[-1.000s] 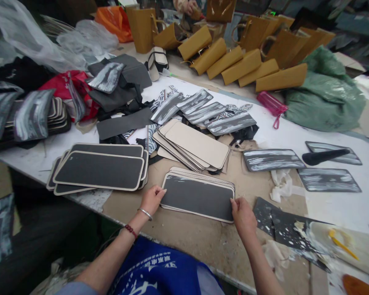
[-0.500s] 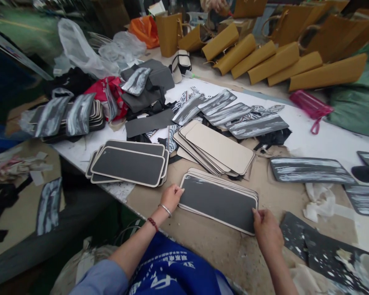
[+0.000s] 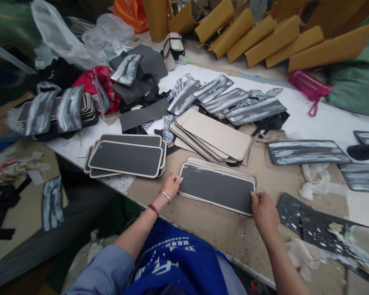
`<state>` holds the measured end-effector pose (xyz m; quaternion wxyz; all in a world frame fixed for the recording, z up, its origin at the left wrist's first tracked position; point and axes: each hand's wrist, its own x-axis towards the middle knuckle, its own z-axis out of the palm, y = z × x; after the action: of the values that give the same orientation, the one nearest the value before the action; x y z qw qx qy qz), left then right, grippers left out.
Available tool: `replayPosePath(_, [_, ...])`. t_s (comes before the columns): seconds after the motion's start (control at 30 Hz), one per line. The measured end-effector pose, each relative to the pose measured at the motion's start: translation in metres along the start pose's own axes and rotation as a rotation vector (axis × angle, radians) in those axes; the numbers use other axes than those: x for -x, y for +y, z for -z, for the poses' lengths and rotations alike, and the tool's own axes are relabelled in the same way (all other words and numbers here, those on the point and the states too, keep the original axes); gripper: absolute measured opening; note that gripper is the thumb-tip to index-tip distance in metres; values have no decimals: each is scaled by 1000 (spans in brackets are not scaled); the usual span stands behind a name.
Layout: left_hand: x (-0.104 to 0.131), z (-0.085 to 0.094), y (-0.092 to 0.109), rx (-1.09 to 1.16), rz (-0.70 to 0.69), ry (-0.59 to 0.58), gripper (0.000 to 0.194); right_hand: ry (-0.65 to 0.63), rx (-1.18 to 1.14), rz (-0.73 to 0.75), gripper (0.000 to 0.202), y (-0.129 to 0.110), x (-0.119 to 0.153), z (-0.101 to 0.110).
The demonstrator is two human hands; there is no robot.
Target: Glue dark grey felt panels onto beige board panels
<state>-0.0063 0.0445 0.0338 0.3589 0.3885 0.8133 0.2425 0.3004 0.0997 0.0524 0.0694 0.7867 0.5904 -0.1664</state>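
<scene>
In front of me lies a fanned stack of flat rounded panels; its top one is a dark grey panel [image 3: 217, 188] with a cream border. My left hand [image 3: 171, 185] pinches this panel's left end between thumb and fingers. At the opposite end my right hand [image 3: 265, 211] grips the right edge, thumb on top. Just behind sits a pile of cream panels [image 3: 217, 133], pale side up. To the left of my left hand is another stack of dark panels with cream rims [image 3: 127, 157].
Grey strips streaked with white [image 3: 307, 152] lie to the right and behind. Mustard-coloured bags [image 3: 273, 41] stand in a row at the back. A paint-spotted dark sheet [image 3: 316, 229] with a whitish lump is at lower right. A pink pouch [image 3: 309, 85] rests at far right.
The camera view has tilted down, so the table's things sit higher in the picture. Both hands keep their hold on the top panel's ends.
</scene>
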Motion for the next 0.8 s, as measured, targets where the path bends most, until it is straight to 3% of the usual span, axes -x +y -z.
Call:
replayPosePath(0.33, [6,1,-4,-28,-77,59,27,21,16,7,29,-2,2,1])
replayPosePath(0.57, [17,2,-11,-121,-138,238,25,15,19,9,30,-1,2,-2])
replayPosePath(0.63, [25,-1,-6,-238,-281,369,21,23,18,16,29,-2,2,-1])
replayPosePath(0.7, [37,-10,3,-394,-513,444,21,33,14,34,27,-2,2,1])
replayPosePath(0.73, [43,-16,9,-463,-640,421,22,33,11,39,26,-2,2,1])
replayPosePath(0.8, [54,-33,22,-547,-887,246,29,20,9,30,26,-3,2,2])
